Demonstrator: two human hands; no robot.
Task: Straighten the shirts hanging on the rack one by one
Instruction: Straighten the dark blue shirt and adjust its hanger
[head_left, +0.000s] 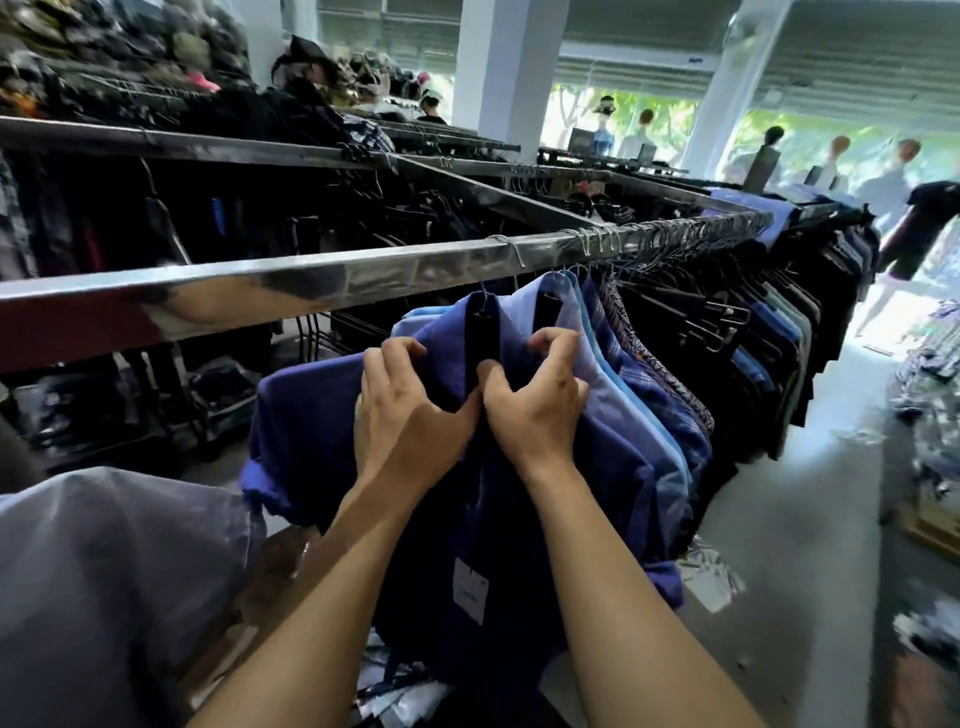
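A dark blue shirt (311, 421) hangs from a black hanger (483, 332) on the shiny metal rack rail (291, 278). My left hand (410, 415) grips the shirt's left front near the collar. My right hand (535, 400) grips the right front, fingers curled into the cloth. Both hands meet at the placket just below the hanger. A white price tag (470, 590) dangles lower on the shirt. Behind it hang lighter blue shirts (618, 384), then patterned and dark shirts (779, 353) packed along the rail to the right.
A grey garment (104, 571) hangs at the lower left. A second rail (182, 143) with dark clothes runs behind. White pillars (493, 73) stand further back. A grey floor aisle (810, 545) runs on the right, with clothing piles (930, 405) and a person in black (919, 234).
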